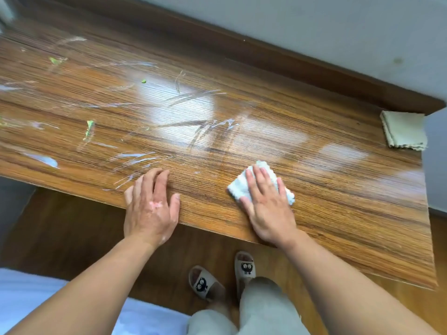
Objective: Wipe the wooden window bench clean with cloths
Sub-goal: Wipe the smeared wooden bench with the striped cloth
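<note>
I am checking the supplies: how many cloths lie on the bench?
2. A white cloth lies under the right hand near the front edge; a folded greenish cloth lies in the far right corner of the bench. None appears hidden.

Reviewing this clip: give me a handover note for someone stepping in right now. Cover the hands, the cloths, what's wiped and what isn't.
Left hand: flat on the bench's near edge, holding nothing.
Right hand: fingers straight, pressing the white cloth onto the bench.
Folded cloth: lies at the bench's far right end, nobody touching it.
Done: the stretch to the right of the white cloth looks free of marks.
Left: white streaks and green specks across the middle and left of the bench.
</note>
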Available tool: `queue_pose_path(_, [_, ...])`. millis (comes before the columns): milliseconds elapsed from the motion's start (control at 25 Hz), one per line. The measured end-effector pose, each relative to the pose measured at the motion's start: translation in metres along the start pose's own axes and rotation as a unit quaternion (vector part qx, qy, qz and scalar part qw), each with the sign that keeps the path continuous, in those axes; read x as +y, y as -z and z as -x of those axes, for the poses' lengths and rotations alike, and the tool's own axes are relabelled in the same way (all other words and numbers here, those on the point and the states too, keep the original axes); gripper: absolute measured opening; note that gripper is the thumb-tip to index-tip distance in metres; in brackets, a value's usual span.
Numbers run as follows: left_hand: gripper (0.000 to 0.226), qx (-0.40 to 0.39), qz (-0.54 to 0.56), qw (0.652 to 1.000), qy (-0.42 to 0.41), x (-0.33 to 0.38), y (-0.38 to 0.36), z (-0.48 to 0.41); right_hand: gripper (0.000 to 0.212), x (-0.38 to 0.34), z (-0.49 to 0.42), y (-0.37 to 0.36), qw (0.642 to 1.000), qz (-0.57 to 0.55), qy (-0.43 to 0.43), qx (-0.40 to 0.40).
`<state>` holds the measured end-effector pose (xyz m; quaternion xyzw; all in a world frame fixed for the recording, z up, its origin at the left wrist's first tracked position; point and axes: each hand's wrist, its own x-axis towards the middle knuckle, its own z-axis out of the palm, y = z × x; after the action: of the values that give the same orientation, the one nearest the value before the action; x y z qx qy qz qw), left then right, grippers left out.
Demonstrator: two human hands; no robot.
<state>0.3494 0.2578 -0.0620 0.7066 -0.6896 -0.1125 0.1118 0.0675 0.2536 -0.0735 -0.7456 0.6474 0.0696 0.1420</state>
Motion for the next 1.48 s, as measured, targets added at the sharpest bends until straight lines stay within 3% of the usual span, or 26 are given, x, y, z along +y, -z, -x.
queue_pose_path(80, [0.059, -0.008, -0.022, 1.000, 0.016, -0.006, 0.000, 0.001, 0.069, 0.022, -0.030, 0.011, 0.984, -0.050, -0.166, 0.042])
queue_pose_path(160, [0.058, -0.027, -0.041, 0.999, -0.019, -0.008, -0.003, -0.001, 0.069, -0.007, -0.041, 0.006, 0.967, -0.080, -0.235, 0.061])
queue_pose_path(200, [0.057, -0.041, -0.049, 0.997, -0.043, -0.007, -0.004, -0.004, 0.070, -0.031, -0.034, -0.002, 0.976, -0.068, -0.194, 0.068])
queue_pose_path(280, [0.056, -0.060, -0.064, 0.994, -0.067, -0.002, -0.008, -0.009, 0.070, -0.070, -0.005, -0.012, 0.999, -0.022, -0.002, 0.037])
queue_pose_path(360, [0.055, -0.070, -0.078, 0.993, -0.064, 0.000, -0.013, -0.011, 0.070, -0.062, -0.010, -0.004, 0.987, 0.029, 0.158, -0.016])
queue_pose_path(400, [0.054, -0.075, -0.077, 0.993, -0.059, 0.000, -0.014, -0.013, 0.071, -0.045, -0.034, 0.007, 0.983, 0.039, 0.180, -0.024])
queue_pose_path(640, [0.050, -0.068, -0.049, 0.994, -0.069, 0.005, -0.011, -0.069, 0.075, 0.050, -0.243, 0.073, 0.999, -0.011, -0.040, 0.029])
queue_pose_path(800, [0.050, -0.041, -0.022, 0.998, -0.051, 0.000, -0.006, -0.111, 0.072, 0.030, -0.264, 0.076, 0.991, -0.050, -0.103, 0.065])
queue_pose_path(1000, [0.062, -0.072, -0.091, 0.992, -0.039, -0.016, 0.015, -0.261, 0.076, -0.080, -0.115, 0.016, 0.995, 0.015, 0.086, 0.054])
queue_pose_path(1120, [0.062, -0.103, -0.136, 0.981, -0.090, -0.016, 0.016, -0.340, 0.077, -0.077, -0.080, 0.006, 0.973, 0.054, 0.225, 0.020])
queue_pose_path(1160, [0.063, -0.105, -0.154, 0.976, -0.116, -0.018, 0.016, -0.361, 0.076, -0.064, -0.091, 0.011, 0.972, 0.058, 0.227, 0.014])
queue_pose_path(1240, [0.064, -0.127, -0.168, 0.966, -0.147, -0.029, 0.018, -0.396, 0.074, -0.038, -0.131, 0.025, 0.990, 0.047, 0.129, 0.043])
queue_pose_path(1320, [0.070, -0.161, -0.165, 0.957, -0.176, -0.044, 0.020, -0.417, 0.076, -0.018, -0.183, 0.042, 0.996, 0.011, -0.076, 0.054])
queue_pose_path(1400, [0.080, -0.177, -0.166, 0.948, -0.207, -0.057, 0.024, -0.422, 0.081, -0.024, -0.220, 0.055, 0.968, -0.035, -0.238, 0.064])
queue_pose_path(1480, [0.078, -0.174, -0.161, 0.948, -0.212, -0.064, 0.025, -0.420, 0.081, -0.068, -0.228, 0.050, 0.949, -0.077, -0.293, 0.086])
